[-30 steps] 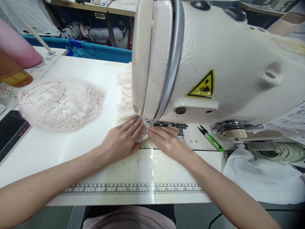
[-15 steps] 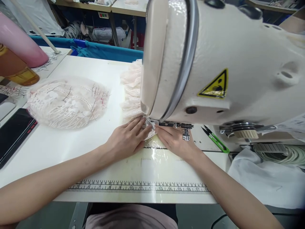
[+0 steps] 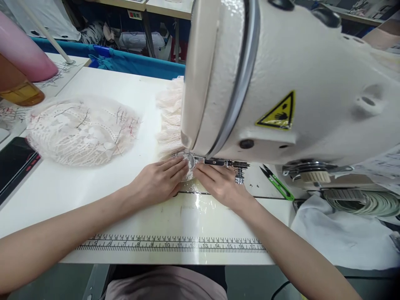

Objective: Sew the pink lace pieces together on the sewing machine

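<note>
Ruffled pale pink lace fabric [image 3: 170, 121] runs under the head of a white sewing machine [image 3: 218, 83]. Its lace edge [image 3: 189, 166] shows between my hands, close to the presser foot area, while the needle is hidden. On the left of that edge, my left hand [image 3: 161, 177] lies flat with fingers stretched out, fingertips on the lace. From the right, my right hand [image 3: 218, 181] pinches the lace edge, its fingertips bent together beneath the metal attachment [image 3: 225, 163]. The machine head partly covers the fabric behind.
A bundle of pale lace with loose threads [image 3: 83, 131] lies on the left. Beyond it are a black phone-like device [image 3: 15, 166], a pink thread cone [image 3: 28, 50] and an amber one [image 3: 21, 89]. Green thread snips [image 3: 278, 183] and white cloth [image 3: 340, 233] are on the right.
My left hand has drawn slightly left, and its fingers lie straighter, so more of the lace edge shows. My right fingertips have come further left onto it. The whole view has shifted a little.
</note>
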